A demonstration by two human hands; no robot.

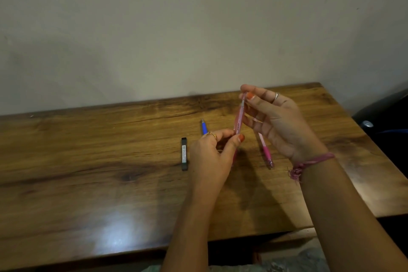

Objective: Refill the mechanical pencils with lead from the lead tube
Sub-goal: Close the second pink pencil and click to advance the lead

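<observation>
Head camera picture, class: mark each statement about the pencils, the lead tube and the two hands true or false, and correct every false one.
1. The left hand grips the lower part of the light pink pencil. True.
2. The lead tube is held in the right hand. False: it lies on the wooden table, left of the left hand, untouched.
3. The right hand's fingertips pinch the top end of the light pink pencil. True.
4. The blue pencil stands upright in a cup. False: it lies on the table, partly hidden behind the left hand.
5. A darker pink pencil lies on the table below the right hand. True.
</observation>
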